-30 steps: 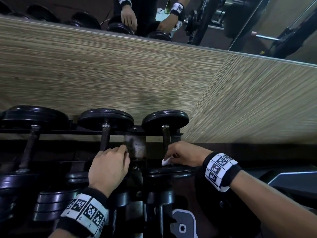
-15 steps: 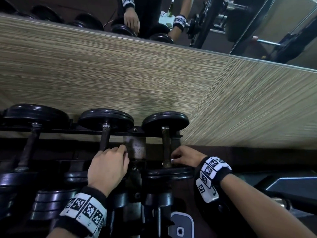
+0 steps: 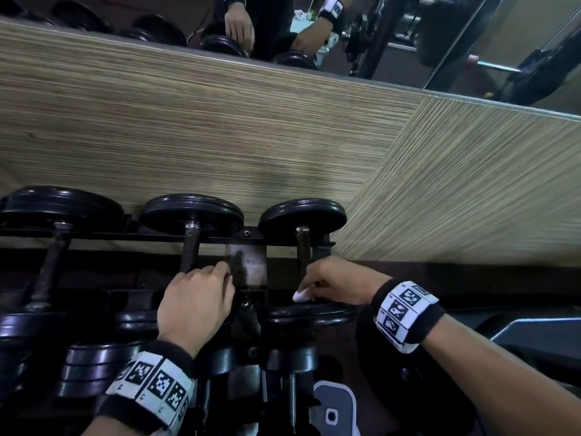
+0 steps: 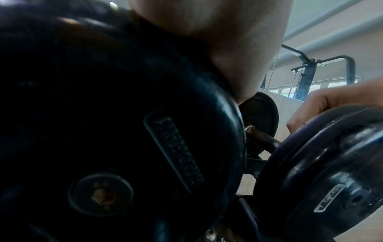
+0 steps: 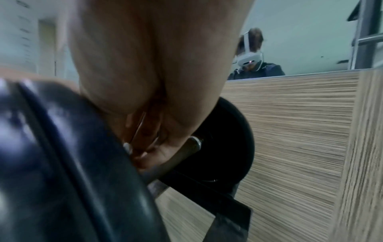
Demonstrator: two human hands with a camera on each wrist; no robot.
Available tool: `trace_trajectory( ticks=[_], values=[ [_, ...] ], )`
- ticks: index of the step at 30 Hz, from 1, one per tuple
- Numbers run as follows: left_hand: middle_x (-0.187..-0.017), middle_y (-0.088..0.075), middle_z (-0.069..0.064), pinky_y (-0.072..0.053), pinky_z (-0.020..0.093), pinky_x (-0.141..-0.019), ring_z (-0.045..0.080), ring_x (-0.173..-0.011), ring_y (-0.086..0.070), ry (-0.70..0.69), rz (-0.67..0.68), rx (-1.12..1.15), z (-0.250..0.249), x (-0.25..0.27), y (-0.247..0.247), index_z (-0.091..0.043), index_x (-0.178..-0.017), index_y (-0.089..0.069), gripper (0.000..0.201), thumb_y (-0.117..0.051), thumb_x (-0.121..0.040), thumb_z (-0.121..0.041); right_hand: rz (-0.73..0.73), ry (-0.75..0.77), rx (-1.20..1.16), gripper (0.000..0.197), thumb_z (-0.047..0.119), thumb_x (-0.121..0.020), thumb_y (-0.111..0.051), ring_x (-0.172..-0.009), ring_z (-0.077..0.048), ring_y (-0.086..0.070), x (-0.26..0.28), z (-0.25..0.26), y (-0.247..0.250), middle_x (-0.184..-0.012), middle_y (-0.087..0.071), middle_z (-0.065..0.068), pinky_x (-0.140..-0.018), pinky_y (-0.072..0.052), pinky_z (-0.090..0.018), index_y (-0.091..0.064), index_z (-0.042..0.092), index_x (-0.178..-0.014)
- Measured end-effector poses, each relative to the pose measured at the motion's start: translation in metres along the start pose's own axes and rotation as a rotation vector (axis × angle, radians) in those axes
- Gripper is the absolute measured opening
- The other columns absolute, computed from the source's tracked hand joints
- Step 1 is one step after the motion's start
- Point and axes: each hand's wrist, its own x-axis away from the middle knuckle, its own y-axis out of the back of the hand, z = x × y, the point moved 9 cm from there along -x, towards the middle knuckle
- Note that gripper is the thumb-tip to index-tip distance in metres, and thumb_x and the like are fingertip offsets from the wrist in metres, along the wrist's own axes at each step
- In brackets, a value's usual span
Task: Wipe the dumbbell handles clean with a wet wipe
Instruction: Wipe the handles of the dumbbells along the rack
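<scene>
Handle [image 3: 303, 250] lengthwise toward wall [image 3: 220, 136], gripped.

R hand [image 5: 157, 101] fingers curled round dumbbell handle [image 5: 182, 155] btwn black plates, wood-grain wall [image 5: 290, 131] behind.

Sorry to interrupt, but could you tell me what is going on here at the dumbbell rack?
A person is cleaning dumbbells that sit on a black rack against a wood-patterned wall. The right hand grips a white wet wipe against the near end of the rightmost dumbbell's handle, just above its near plate. The left hand rests on the neighbouring dumbbell, fingers by its handle, apparently steadying it. The third dumbbell, further left, is untouched.
</scene>
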Motion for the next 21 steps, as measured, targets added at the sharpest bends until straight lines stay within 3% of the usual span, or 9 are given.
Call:
trace_trajectory(
  ticks=[2,6,9,12,14,17,19,21],
  values=[
    [-0.061,-0.061,-0.006,-0.041,0.032,-0.056,0.021,-0.054,-0.061,-0.007,0.007,-0.001,-0.001,0.001,0.0,-0.02,-0.082,-0.062,0.009,-0.068,-0.085,-0.027,0.01,-0.015,-0.017,0.018,0.025,-0.095,-0.067,-0.079,0.001,-0.055,0.0,-0.008,-0.005,-0.089,-0.059,0.016,-0.075,-0.04,-0.011,-0.076,0.016,-0.108],
    [-0.063,-0.063,-0.006,-0.04,0.031,-0.055,0.02,-0.054,-0.061,0.013,0.028,0.021,0.0,0.001,0.0,-0.022,-0.083,-0.063,0.008,-0.07,-0.085,-0.027,0.012,-0.112,-0.07,0.018,0.027,-0.094,-0.067,-0.078,0.008,-0.058,0.015,-0.034,-0.004,-0.092,-0.067,0.015,-0.074,-0.042,-0.009,-0.076,0.016,-0.106],
    [-0.069,-0.067,-0.006,-0.04,0.03,-0.055,0.021,-0.06,-0.065,0.048,0.04,0.102,-0.001,-0.001,0.003,-0.025,-0.086,-0.065,0.005,-0.069,-0.086,-0.028,0.005,-0.259,-0.07,0.023,0.04,-0.093,-0.069,-0.083,-0.001,-0.065,0.025,-0.068,-0.013,-0.091,-0.075,0.008,-0.076,-0.049,-0.018,-0.078,0.019,-0.096],
    [-0.085,-0.07,-0.007,-0.049,0.033,-0.064,0.021,-0.079,-0.068,0.06,0.105,0.264,-0.018,-0.005,-0.007,-0.028,-0.094,-0.066,0.006,-0.062,-0.092,-0.033,-0.163,-0.344,-0.248,0.016,0.035,-0.092,-0.071,-0.076,0.0,-0.065,0.036,-0.083,-0.011,-0.084,-0.075,0.008,-0.073,-0.05,-0.021,-0.079,0.02,-0.092],
    [-0.09,-0.07,-0.011,-0.054,0.033,-0.075,0.011,-0.085,-0.067,0.068,0.177,0.526,-0.037,-0.009,-0.025,-0.028,-0.1,-0.068,0.011,-0.064,-0.092,-0.035,-0.307,-0.318,-0.43,0.009,0.022,-0.092,-0.07,-0.073,0.0,-0.064,0.041,-0.072,-0.005,-0.083,-0.076,0.005,-0.072,-0.049,-0.022,-0.078,0.019,-0.095],
    [-0.101,-0.072,-0.013,-0.053,0.026,-0.092,-0.002,-0.096,-0.066,0.12,0.418,0.959,-0.071,-0.013,-0.061,-0.023,-0.117,-0.068,0.028,-0.069,-0.091,-0.034,-0.381,-0.23,-0.646,0.008,0.015,-0.092,-0.071,-0.077,-0.004,-0.064,0.038,-0.043,-0.006,-0.087,-0.075,-0.003,-0.075,-0.049,-0.023,-0.076,0.015,-0.097],
    [-0.102,-0.073,-0.011,-0.052,0.023,-0.093,-0.002,-0.097,-0.066,0.068,0.502,1.002,-0.09,-0.017,-0.069,-0.025,-0.115,-0.069,0.025,-0.07,-0.091,-0.03,-0.441,-0.179,-0.724,0.009,0.015,-0.09,-0.073,-0.08,-0.009,-0.065,0.035,-0.032,-0.008,-0.09,-0.074,-0.007,-0.078,-0.051,-0.028,-0.074,0.013,-0.099],
    [-0.09,-0.073,-0.012,-0.05,0.016,-0.08,-0.004,-0.085,-0.066,0.049,0.523,1.019,-0.097,-0.022,-0.068,-0.028,-0.101,-0.07,0.01,-0.07,-0.091,-0.027,-0.531,-0.202,-0.777,0.012,0.012,-0.087,-0.075,-0.077,-0.007,-0.065,0.036,-0.034,-0.01,-0.086,-0.072,-0.006,-0.076,-0.051,-0.025,-0.072,0.011,-0.099]
  ],
)
